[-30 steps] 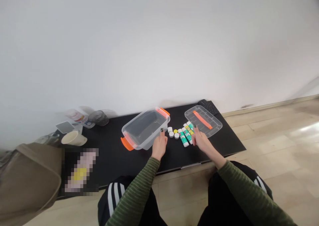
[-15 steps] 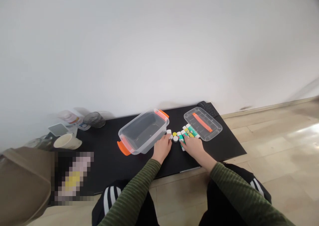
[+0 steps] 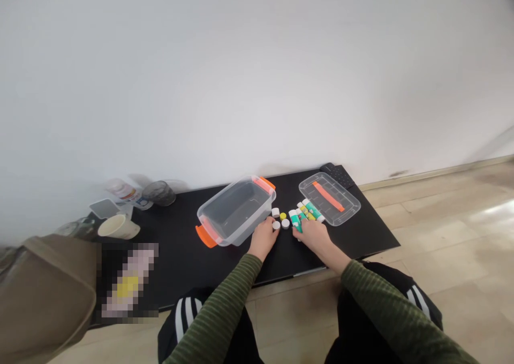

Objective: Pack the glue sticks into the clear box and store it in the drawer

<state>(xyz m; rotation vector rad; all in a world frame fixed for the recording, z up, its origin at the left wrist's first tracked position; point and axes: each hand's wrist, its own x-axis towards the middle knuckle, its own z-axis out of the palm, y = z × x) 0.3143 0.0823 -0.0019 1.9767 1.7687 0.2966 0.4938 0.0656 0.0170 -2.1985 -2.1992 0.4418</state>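
Note:
My left hand (image 3: pixel 263 240) is closed at the fingertips on a round white cap (image 3: pixel 276 225), just off the near right corner of a clear plastic box (image 3: pixel 225 214) with orange latches. Beside it on the table are two more white caps (image 3: pixel 285 224) and a yellow cap (image 3: pixel 283 215). My right hand (image 3: pixel 315 237) is curled over the near ends of a row of glue sticks, with its fingers around a green-and-white glue stick (image 3: pixel 295 219). Several green and yellow glue sticks (image 3: pixel 315 210) lie side by side; my fingers partly cover them.
A clear lid (image 3: pixel 349 206) with an orange handle lies to the right on the black table (image 3: pixel 184 257). On the left are a paper cup (image 3: pixel 118 227), a dark glass bowl (image 3: pixel 159 192) and a bottle (image 3: pixel 124 191). Another person's brown sleeve (image 3: pixel 48 294) is at far left.
My left hand has drawn slightly toward me with the white cap, away from the other caps. The right hand stays on the glue sticks. The whole view has shifted slightly.

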